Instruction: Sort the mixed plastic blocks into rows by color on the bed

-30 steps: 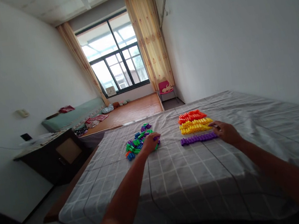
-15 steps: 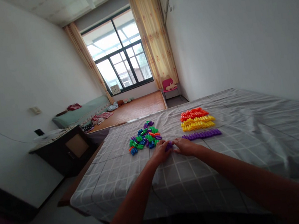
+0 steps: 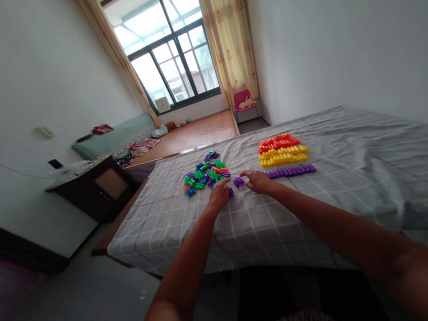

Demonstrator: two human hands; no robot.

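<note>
A small purple plastic piece (image 3: 238,181) lies on the checked cloth between my two hands. My right hand (image 3: 257,182) is beside it, thumb and fingers apart, with nothing visible in them. My left hand (image 3: 219,194) rests at the near edge of a mixed pile of green, blue, purple and orange pieces (image 3: 205,175), its fingers stretched out. Close by its right side lies another purple piece (image 3: 231,192). Partly behind my right hand runs a row of purple pieces (image 3: 293,170). Beyond that row lie yellow pieces (image 3: 284,157) and red-orange pieces (image 3: 278,143).
A grey checked cloth (image 3: 191,227) with wrinkles covers the table. A dark cabinet (image 3: 96,190) stands to the left. Behind the table are a low bed (image 3: 197,131) and a pink chair (image 3: 243,99). A white wall rises along the right.
My hands have moved apart, and the purple piece that was between their fingers now lies loose. The camera has tilted down.
</note>
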